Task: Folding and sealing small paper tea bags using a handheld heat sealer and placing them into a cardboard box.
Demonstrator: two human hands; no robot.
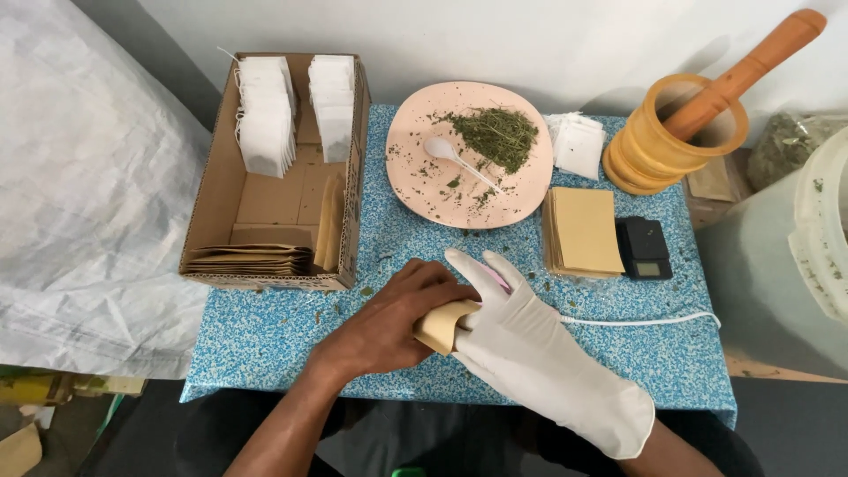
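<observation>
The bare left hand point(389, 322) and the gloved right hand point(512, 331) both grasped 1 tan paper envelope point(442, 325), fingers closed around it. The envelope sat between the hands, just above the blue speckled worktop point(265, 340), in front of the pink plate point(424, 190) of dried herbs point(496, 134).

Blue-and-white speckled worktop point(265, 336); pink plate point(415, 177) with green dried herbs point(499, 132); white glove on the right hand point(521, 340); tan envelope point(446, 325); brown cardboard box point(212, 194); yellow wooden mortar point(654, 146)

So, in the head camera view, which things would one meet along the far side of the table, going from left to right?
Cardboard box with white tea bags → pink plate with dried herbs → small white bags → wooden mortar with pestle.
</observation>
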